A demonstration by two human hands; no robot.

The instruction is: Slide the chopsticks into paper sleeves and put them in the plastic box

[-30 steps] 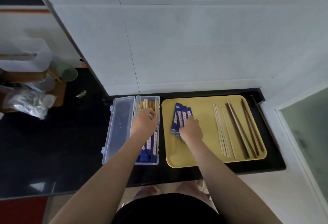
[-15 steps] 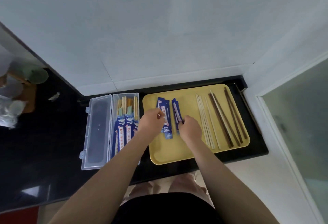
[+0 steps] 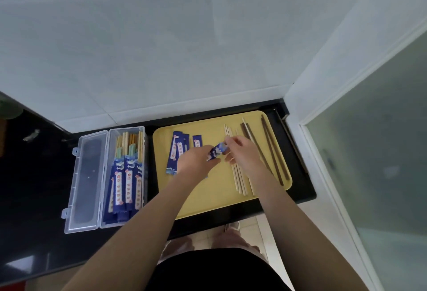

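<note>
Over the middle of the yellow tray (image 3: 208,200), the left hand (image 3: 196,160) and right hand (image 3: 242,152) now pinch one blue paper sleeve (image 3: 216,151) between them, the left having come over from the plastic box (image 3: 127,175), so another wrapping begins. The sleeve looks small and creased, apparently empty. Loose chopsticks (image 3: 239,180) wait along the tray's right side.

Both hands are over the yellow tray (image 3: 215,200) on the black counter (image 3: 34,186). Left hand (image 3: 196,160) pinches one blue paper sleeve (image 3: 216,151), and the right hand (image 3: 243,154) has its fingertips on the sleeve's far end. More empty sleeves (image 3: 178,152) lie flat on the tray's left side; pale chopsticks (image 3: 239,181) and dark chopsticks (image 3: 275,152) sit on the right. The clear plastic box (image 3: 126,175) beside the tray already holds sleeved pairs, lid (image 3: 86,181) flipped open to the left.
</note>
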